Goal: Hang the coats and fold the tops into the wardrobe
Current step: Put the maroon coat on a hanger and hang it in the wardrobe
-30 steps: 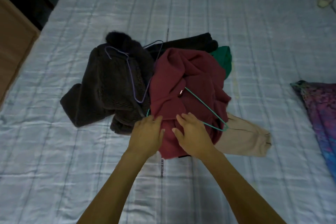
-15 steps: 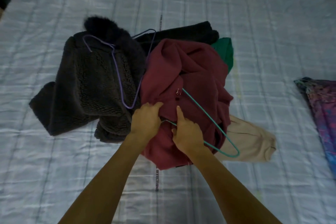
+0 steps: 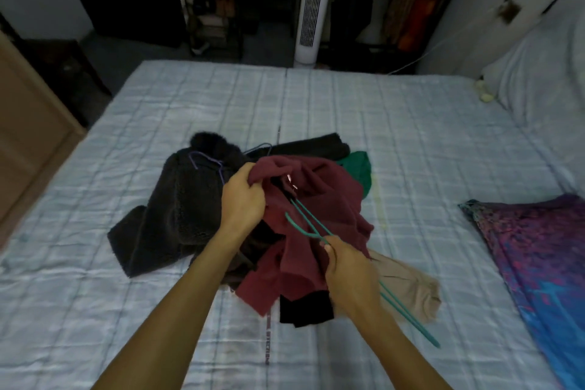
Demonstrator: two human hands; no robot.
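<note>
Maroon coat (image 3: 319,199): lies bunched at the centre of the clothes pile on the bed (image 3: 427,136), partly lifted at its upper edge. Left hand (image 3: 242,203) is clenched on a fold of that upper edge, fingers curled into the fabric. Right hand (image 3: 349,269) grips the teal hanger (image 3: 304,222) partway along its wires; fingers curled round them. One end of the hanger runs into the coat's opening near a small metal zip pull (image 3: 291,182); the other end sticks out past the right wrist, over the bedcover.

Dark fleece coat (image 3: 177,215): lies crumpled just left of the maroon one, touching it, with a purple hanger (image 3: 207,161) resting on top. A black garment (image 3: 313,146) lies behind the pile, and a green top (image 3: 359,168) shows at its right rear edge. A beige garment (image 3: 408,288) sits under the right hand, partly covered by the maroon coat. A black cuff or hem (image 3: 305,307) pokes out at the near edge of the pile.

Surroundings: a purple and blue patterned cloth (image 3: 538,256) lies at the right of the bed, well apart from the pile. A white tower fan (image 3: 311,6) stands beyond the far edge. Hanging clothes (image 3: 414,0) show dimly to its right.
</note>
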